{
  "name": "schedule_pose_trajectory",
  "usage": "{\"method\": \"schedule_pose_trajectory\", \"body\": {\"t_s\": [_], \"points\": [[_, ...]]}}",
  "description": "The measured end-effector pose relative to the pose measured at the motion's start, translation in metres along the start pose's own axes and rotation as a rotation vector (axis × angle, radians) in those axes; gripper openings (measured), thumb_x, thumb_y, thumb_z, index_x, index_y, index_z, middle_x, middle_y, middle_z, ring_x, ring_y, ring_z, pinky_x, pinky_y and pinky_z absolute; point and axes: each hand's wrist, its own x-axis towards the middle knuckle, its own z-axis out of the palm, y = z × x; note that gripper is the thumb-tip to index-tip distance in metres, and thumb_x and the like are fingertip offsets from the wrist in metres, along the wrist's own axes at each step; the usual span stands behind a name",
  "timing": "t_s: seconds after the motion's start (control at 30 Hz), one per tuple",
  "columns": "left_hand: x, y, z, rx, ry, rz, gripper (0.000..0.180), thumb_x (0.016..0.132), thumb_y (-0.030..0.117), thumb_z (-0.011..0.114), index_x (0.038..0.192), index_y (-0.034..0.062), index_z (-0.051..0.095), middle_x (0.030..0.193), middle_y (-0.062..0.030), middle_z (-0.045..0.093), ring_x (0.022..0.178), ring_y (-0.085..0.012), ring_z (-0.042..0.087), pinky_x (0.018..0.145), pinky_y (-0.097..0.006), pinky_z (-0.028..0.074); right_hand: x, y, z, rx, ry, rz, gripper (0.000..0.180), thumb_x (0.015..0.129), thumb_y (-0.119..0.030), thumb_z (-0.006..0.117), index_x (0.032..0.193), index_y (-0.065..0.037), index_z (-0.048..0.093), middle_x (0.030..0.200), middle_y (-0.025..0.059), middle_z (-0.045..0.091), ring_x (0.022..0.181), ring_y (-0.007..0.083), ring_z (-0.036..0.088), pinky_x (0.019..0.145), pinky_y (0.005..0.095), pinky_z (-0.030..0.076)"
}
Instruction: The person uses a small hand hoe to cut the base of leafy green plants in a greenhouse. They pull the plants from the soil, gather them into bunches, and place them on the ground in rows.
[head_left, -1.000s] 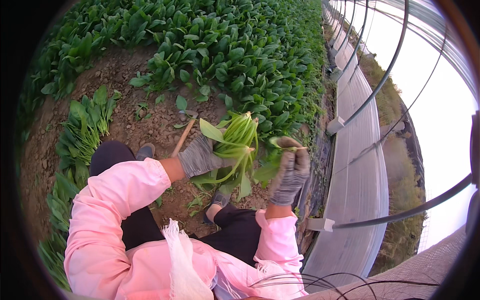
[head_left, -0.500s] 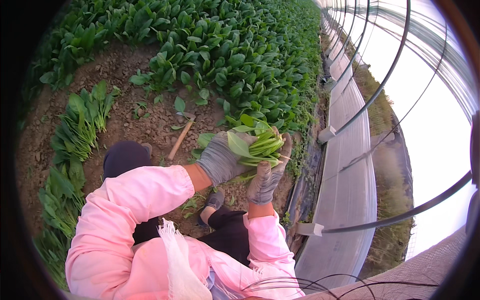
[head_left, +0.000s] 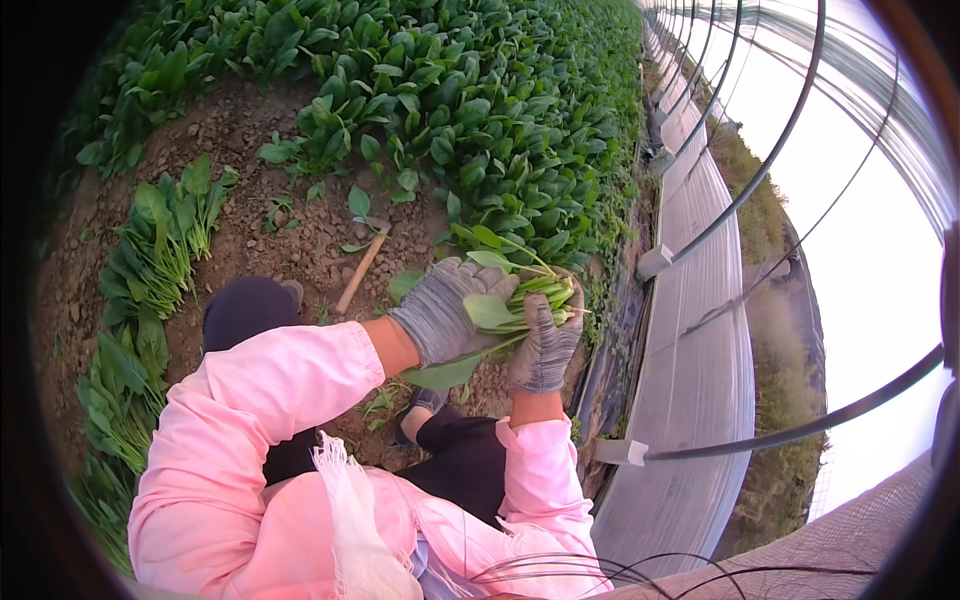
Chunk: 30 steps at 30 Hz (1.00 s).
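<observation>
While picked greens [head_left: 150,270] are lying frame L, L hand [head_left: 440,312] + R hand [head_left: 545,350] are gripping bunch [head_left: 537,290], ctr; unpicked crop [head_left: 480,110] is filling top.

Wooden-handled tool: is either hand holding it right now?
No, the wooden-handled tool lies on the soil, while the left hand and right hand both hold the leafy green bunch.

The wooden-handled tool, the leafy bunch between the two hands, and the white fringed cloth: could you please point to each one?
Wooden-handled tool [head_left: 362,271]: head view, on its handle.
Leafy bunch [head_left: 543,287]: head view, on its stems.
White fringed cloth [head_left: 362,530]: head view, on its middle.
</observation>
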Motion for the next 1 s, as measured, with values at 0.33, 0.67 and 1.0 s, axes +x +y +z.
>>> {"method": "schedule_pose_trajectory", "body": {"t_s": [0.33, 0.67, 1.0], "points": [[0.009, -0.038, -0.044, -0.251, 0.221, -0.083, 0.040, 0.078, 0.023, 0.079, 0.112, 0.0066, 0.066, 0.095, -0.0099, 0.068, 0.084, -0.0272, 0.066, 0.076, -0.036, 0.054, 0.002, -0.017, -0.036, -0.024, -0.016, -0.070, 0.052, 0.083, -0.021, 0.077, 0.123, -0.001, 0.052, 0.110, 0.0104, 0.066, 0.100, 0.0187, 0.062, 0.094, 0.0340, 0.050], [0.008, -0.014, -0.021, -0.313, 0.125, 0.132, 0.027, 0.080, 0.028, 0.076, 0.100, 0.0105, 0.071, 0.086, -0.0082, 0.068, 0.082, -0.0286, 0.066, 0.074, -0.041, 0.053, -0.018, -0.014, -0.019, -0.197, -0.216, 0.036, 0.048, 0.082, -0.010, 0.075, 0.124, -0.001, 0.054, 0.109, 0.0055, 0.063, 0.094, 0.0113, 0.060, 0.086, 0.0262, 0.050], [0.007, -0.015, -0.022, -0.077, -0.014, 0.139, 0.020, 0.081, 0.030, 0.070, 0.089, 0.0120, 0.070, 0.083, -0.0078, 0.064, 0.082, -0.0286, 0.065, 0.074, -0.041, 0.052, -0.013, -0.007, -0.031, -0.472, -0.295, 0.073, 0.046, 0.079, -0.005, 0.073, 0.122, -0.002, 0.057, 0.107, 0.0055, 0.064, 0.093, 0.0113, 0.060, 0.084, 0.0264, 0.051]]}}
